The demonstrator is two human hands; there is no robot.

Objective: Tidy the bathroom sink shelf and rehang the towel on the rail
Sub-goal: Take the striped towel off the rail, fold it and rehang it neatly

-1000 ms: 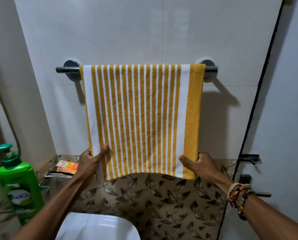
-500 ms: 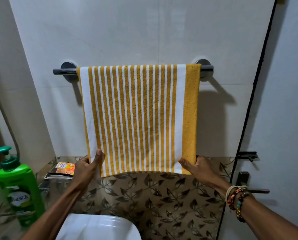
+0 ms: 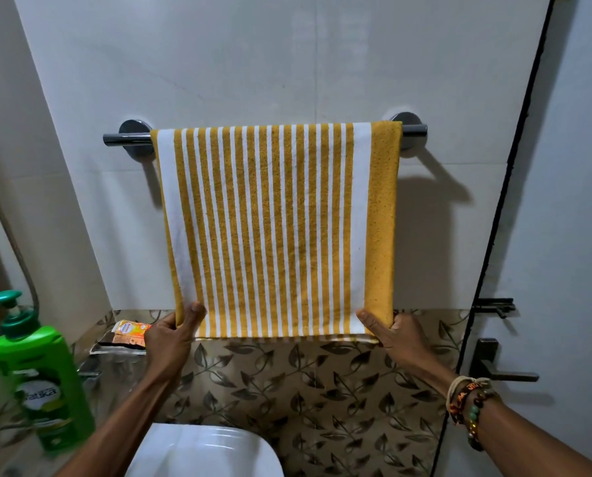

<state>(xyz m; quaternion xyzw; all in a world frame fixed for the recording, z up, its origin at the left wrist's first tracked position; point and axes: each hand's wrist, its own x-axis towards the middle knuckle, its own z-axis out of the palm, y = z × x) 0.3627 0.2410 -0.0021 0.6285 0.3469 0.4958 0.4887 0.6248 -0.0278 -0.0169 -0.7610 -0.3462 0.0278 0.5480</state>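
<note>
A yellow and white striped towel (image 3: 273,228) hangs folded over the dark metal rail (image 3: 125,138) on the white tiled wall. My left hand (image 3: 170,335) pinches the towel's lower left corner, thumb on the front. My right hand (image 3: 391,333) pinches the lower right corner the same way. The bottom hem runs nearly straight between the two hands. Beads and threads circle my right wrist.
A green pump bottle (image 3: 43,380) stands at the left, close to my left forearm. An orange sachet (image 3: 129,330) lies on a small metal shelf (image 3: 115,349) by the wall. A white toilet cistern (image 3: 205,452) sits below. A door with a dark handle (image 3: 501,370) is at the right.
The bottom hem, which curved upward in the middle a second ago, now runs straight. Both hands have kept hold of the corners; the view has shifted slightly.
</note>
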